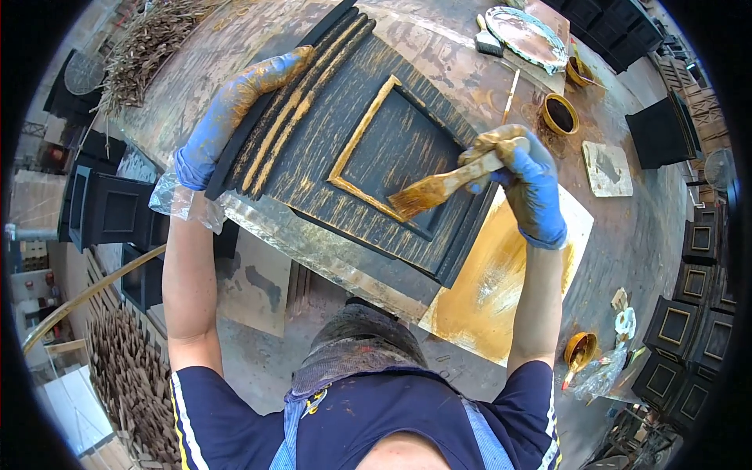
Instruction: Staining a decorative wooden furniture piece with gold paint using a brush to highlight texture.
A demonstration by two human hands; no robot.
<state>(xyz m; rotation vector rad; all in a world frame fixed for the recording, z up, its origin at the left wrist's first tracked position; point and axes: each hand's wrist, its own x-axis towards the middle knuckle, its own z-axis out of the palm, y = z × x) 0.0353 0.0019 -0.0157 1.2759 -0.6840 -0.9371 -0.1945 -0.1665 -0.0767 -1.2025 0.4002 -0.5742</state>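
Observation:
A black wooden cabinet piece point(321, 149) with gold-streaked ridged moulding and a gold-edged recessed panel lies tilted on the worktable. My left hand point(235, 110), in a stained blue glove with clear plastic at the wrist, grips its ridged left end. My right hand point(513, 176), also gloved, holds a paintbrush point(435, 188); its gold-stained bristles touch the lower edge of the panel frame. A paint-smeared yellow-and-white board point(486, 313) lies under the piece's right side.
The worktable point(176, 70) holds paint pots point(559, 113), a white-rimmed round palette point(526, 37), a dark-bristled brush point(487, 43), a pale slab point(607, 168) and another pot point(580, 349) at lower right. Black cabinets stand left point(110, 211) and right point(658, 129). Bundled sticks point(133, 384) sit lower left.

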